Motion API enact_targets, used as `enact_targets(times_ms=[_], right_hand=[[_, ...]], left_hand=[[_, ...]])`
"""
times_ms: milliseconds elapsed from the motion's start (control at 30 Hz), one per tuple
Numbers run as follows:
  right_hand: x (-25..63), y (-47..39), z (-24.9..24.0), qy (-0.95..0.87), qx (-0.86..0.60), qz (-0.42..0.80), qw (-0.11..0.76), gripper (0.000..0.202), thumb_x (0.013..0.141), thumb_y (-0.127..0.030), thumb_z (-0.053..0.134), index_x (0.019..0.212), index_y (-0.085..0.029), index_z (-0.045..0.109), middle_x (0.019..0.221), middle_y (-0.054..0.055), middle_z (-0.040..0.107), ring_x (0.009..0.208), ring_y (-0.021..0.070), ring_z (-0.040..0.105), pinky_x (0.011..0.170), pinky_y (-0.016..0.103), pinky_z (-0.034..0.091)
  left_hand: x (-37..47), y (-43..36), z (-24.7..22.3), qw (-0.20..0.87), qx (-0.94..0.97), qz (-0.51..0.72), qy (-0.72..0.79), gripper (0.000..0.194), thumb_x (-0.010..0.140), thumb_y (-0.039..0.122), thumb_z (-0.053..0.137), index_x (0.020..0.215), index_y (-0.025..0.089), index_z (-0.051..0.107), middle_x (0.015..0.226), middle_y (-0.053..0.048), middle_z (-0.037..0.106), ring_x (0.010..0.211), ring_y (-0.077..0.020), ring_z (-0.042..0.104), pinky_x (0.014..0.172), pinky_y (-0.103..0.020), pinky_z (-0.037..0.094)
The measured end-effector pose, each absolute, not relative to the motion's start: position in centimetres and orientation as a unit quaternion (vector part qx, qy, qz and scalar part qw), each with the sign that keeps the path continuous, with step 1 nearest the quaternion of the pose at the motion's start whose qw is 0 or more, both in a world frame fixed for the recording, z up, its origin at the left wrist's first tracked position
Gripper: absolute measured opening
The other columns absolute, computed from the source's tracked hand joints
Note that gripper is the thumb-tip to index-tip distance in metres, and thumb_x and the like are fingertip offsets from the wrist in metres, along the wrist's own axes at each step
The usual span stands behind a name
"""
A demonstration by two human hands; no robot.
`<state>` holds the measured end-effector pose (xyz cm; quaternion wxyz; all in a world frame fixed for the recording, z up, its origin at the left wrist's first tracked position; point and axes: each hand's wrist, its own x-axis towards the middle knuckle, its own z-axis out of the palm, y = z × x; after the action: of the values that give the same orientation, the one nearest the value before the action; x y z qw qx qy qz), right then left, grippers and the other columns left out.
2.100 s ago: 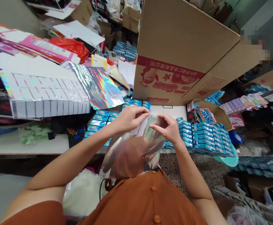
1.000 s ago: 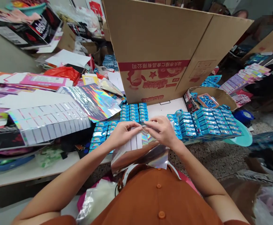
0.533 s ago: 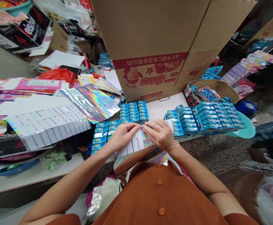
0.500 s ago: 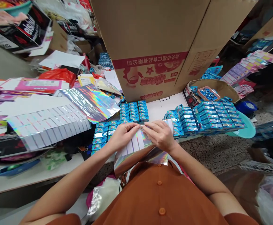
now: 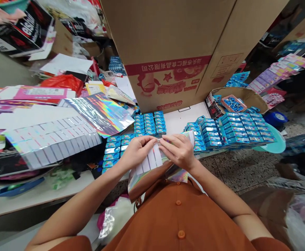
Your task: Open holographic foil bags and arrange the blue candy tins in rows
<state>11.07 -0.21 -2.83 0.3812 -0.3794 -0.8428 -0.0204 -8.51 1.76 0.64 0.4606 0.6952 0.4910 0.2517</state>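
A shiny holographic sheet with white strips (image 5: pixel 148 163) hangs between my hands, close to my shirt. My left hand (image 5: pixel 139 149) pinches its upper edge, thumb and fingertips together. Across from it, my right hand (image 5: pixel 179 149) is closed on the same sheet, fingers bent over the top edge. The fingertips of both hands nearly meet in the middle. What exactly lies between them is too small to make out. Just past my hands, small blue boxes (image 5: pixel 148 123) stand in stacked rows on the table, with further blue boxes (image 5: pixel 113 150) beside my left hand.
A tall brown carton (image 5: pixel 168 42) stands at the table's back. More stacked blue boxes (image 5: pixel 236 129) are at the right, before an open carton holding a tray of small blue pieces (image 5: pixel 233 104). On the left lie striped holographic sheets (image 5: pixel 55 139) and a red bag (image 5: pixel 63 82).
My hands keep nearly the same place and grip. The held sheet has shifted slightly between them, and the whole view has moved a little.
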Motion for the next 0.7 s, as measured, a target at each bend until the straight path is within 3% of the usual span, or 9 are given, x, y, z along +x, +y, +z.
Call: enact_targets(times_ms=[167,333,567,700], right_hand=[[10.8,-0.2,-3.3,-0.837,-0.398,0.034,0.374,0.024,0.089,-0.027,0.056,0.11,-0.025,0.067,0.114,0.003,0.068,0.099,0.0199,0.058,0.092,0.039,0.045],[10.3,0.4,-3.0,-0.828,-0.414,0.056,0.374,0.034,0.089,-0.031,0.055,0.12,-0.018,0.061,0.113,0.007,0.067,0.103,0.021,0.056,0.095,0.039,0.044],[9.9,0.8,-3.1,-0.837,-0.415,0.066,0.349,0.023,0.089,-0.035,0.055,0.106,-0.024,0.066,0.101,0.003,0.069,0.098,0.0178,0.057,0.093,0.036,0.042],[11.5,1.5,-2.7,-0.81,-0.457,0.054,0.364,0.042,0.084,-0.05,0.059,0.116,-0.023,0.06,0.112,0.006,0.066,0.106,0.0203,0.056,0.099,0.039,0.038]], left_hand=[[-8.7,1.9,0.2,0.472,0.684,0.256,0.493,0.036,0.089,0.043,0.046,0.08,0.014,0.066,0.081,-0.002,0.068,0.071,-0.0145,0.058,0.064,-0.023,0.046],[-8.9,1.8,0.6,0.459,0.699,0.264,0.481,0.036,0.09,0.044,0.046,0.086,0.015,0.067,0.081,-0.002,0.068,0.076,-0.0163,0.06,0.068,-0.024,0.047],[-9.1,1.5,-0.2,0.423,0.724,0.268,0.475,0.032,0.089,0.045,0.048,0.087,0.019,0.067,0.083,-0.001,0.069,0.077,-0.0168,0.061,0.07,-0.023,0.047],[-10.1,1.8,0.0,0.331,0.741,0.282,0.513,0.029,0.09,0.044,0.047,0.087,0.019,0.064,0.081,-0.001,0.066,0.073,-0.0157,0.059,0.068,-0.023,0.045]])
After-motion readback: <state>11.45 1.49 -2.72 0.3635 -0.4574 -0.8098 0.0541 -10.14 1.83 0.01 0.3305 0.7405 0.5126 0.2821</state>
